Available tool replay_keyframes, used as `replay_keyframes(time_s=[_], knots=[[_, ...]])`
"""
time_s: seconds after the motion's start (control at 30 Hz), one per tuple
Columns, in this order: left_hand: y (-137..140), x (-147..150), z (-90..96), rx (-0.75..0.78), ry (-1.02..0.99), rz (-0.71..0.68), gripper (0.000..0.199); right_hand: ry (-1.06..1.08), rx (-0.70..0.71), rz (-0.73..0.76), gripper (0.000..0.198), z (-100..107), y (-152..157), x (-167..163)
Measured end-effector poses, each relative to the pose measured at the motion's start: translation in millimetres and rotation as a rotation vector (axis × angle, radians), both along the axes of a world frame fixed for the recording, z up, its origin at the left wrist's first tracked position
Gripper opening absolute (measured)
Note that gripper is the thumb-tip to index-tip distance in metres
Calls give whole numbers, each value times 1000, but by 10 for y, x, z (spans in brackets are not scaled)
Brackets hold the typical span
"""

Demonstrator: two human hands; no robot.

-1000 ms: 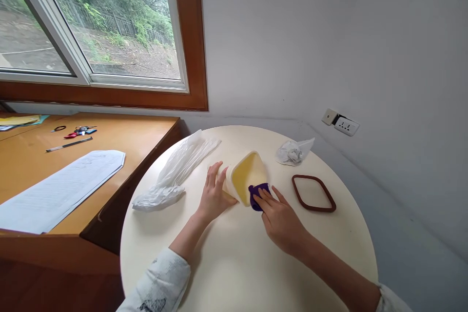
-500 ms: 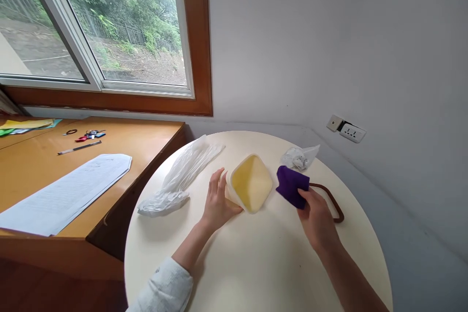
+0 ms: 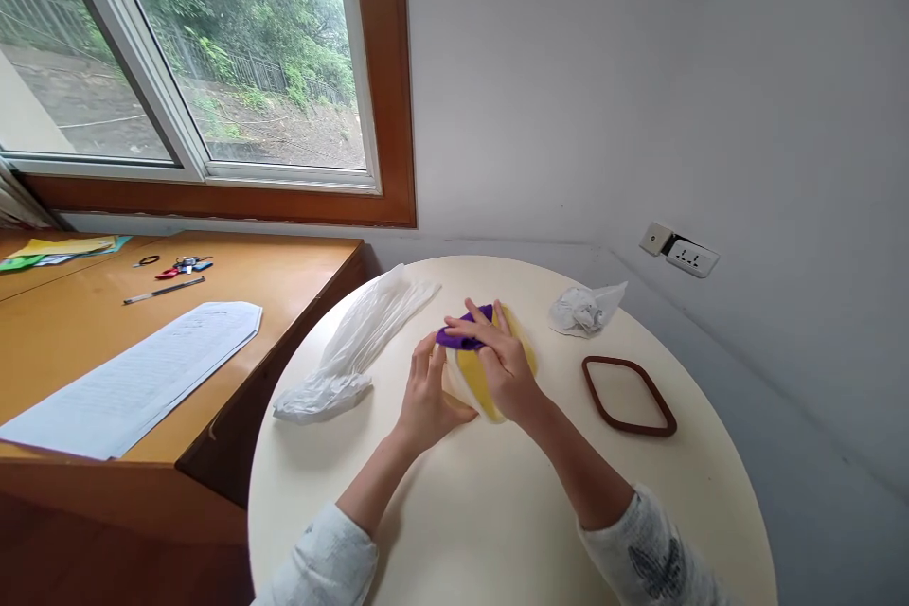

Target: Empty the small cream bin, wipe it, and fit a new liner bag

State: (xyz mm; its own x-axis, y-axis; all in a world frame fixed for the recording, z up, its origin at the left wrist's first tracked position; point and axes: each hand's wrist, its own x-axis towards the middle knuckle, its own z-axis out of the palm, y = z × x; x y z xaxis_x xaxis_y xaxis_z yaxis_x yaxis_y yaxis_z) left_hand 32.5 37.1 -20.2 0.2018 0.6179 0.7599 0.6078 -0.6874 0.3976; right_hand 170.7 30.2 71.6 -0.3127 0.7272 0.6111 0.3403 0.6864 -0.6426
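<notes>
A pale, rounded-square plastic container (image 3: 526,341) with a yellow inside stands on the round table. My left hand (image 3: 424,402) grips its left side, thumb low at the near corner and fingers along the far edge. Over the container's opening, my right hand (image 3: 506,369) presses a folded purple cloth (image 3: 461,339) against the upper left of the rim. The right fingers are spread across the cloth and hide part of it, along with much of the container's interior. A reddish-brown rounded-square frame (image 3: 632,428) lies flat to the right.
A crumpled white plastic bag (image 3: 355,341) lies left of the container. Another small crumpled bag (image 3: 583,311) sits at the back right of the round table (image 3: 483,530). On the wooden desk (image 3: 298,275) at left are papers (image 3: 142,383), a pen (image 3: 163,292) and keys (image 3: 186,265).
My right hand has carried the purple cloth leftward from beside the container onto its opening. The brown frame is now fully uncovered. My left hand stays at the container's left side.
</notes>
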Motion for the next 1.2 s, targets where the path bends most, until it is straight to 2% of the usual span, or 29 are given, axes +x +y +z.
replay_keyframes(time_s=[0.1,0.2,0.3,0.4,0.47,0.53,0.63,0.73,0.83,0.97,1.1,1.2], knots=[[-11,-22,-29,-103,-98,-33,99,14,26,134,39,-64,-157,-6],[-34,-47,-13,-221,-205,-59,97,-38,45,173,35,-155,-301,38],[-52,-57,54,-299,-267,-13,92,-121,64,109,33,-204,-392,148],[-56,-60,122,-347,-331,15,104,-197,97,15,28,-228,-369,332],[-59,-63,150,-367,-347,-1,110,-161,75,-73,25,-244,-281,479],[-66,-67,163,-380,-339,-16,110,-5,-33,-184,27,-248,-148,621],[-73,-78,158,-410,-326,-65,109,436,-266,-334,32,-195,102,782],[-65,-97,141,-453,-340,-116,109,798,-363,-389,26,-60,371,842],[-57,-109,149,-476,-344,-166,108,827,-322,-327,26,99,600,775],[-59,-108,187,-500,-354,-238,107,597,-284,-150,33,216,736,556],[-32,-108,179,-511,-385,-234,104,427,-361,97,34,128,628,434],[12,-104,120,-507,-429,-227,105,452,-381,91,36,-31,419,487]])
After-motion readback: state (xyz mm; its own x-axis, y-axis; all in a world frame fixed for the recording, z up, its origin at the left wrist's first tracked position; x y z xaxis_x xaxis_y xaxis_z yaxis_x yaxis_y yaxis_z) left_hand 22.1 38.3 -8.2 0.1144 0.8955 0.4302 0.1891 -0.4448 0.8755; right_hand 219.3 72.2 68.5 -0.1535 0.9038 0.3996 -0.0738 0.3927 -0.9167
